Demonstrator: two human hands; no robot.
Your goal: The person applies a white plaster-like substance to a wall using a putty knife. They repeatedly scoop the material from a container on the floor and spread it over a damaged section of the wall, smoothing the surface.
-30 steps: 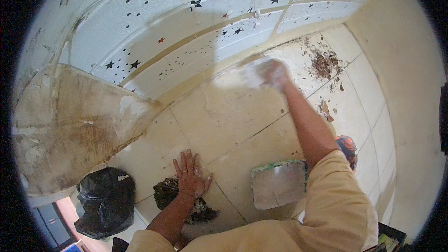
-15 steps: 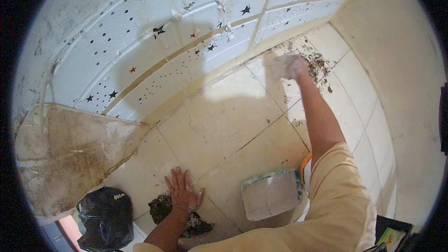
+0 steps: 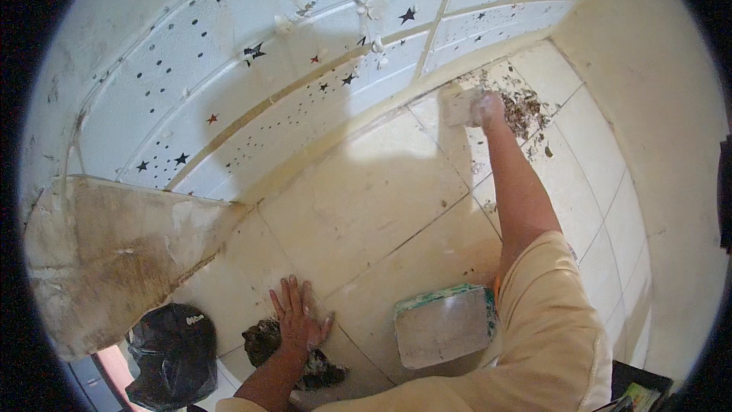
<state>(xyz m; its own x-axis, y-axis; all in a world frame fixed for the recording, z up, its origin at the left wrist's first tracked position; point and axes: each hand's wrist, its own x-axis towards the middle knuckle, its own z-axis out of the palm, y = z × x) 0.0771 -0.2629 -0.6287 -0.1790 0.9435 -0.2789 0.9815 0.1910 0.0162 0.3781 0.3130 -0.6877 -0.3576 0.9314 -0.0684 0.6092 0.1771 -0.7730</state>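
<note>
My right hand point(image 3: 492, 109) reaches far out over the tiled floor point(image 3: 366, 206), close to the foot of the wall. Its fingers close on a flat, pale, squarish piece point(image 3: 460, 107), smeared by motion; I cannot tell its exact kind. Brown flakes and crumbs point(image 3: 526, 111) lie scattered just right of that hand. Down at the lower left, my left hand point(image 3: 299, 323) presses flat with fingers spread, holding nothing. Under its wrist and forearm lies a dark, crumpled, cloth-like bundle point(image 3: 262, 340), partly hidden by the arm.
Near me stands a grey-topped block with a green edge point(image 3: 442, 328). A black plastic bag point(image 3: 174, 355) sits at the lower left beside a stained brown panel point(image 3: 130, 252). White wall panels with stars point(image 3: 305, 99) peel along the far side; a beige wall point(image 3: 648, 99) rises at right.
The view has shifted slightly. My right hand remains beside the flakes, a little less blurred, with the pale piece in it. The left hand stays planted on the floor.
</note>
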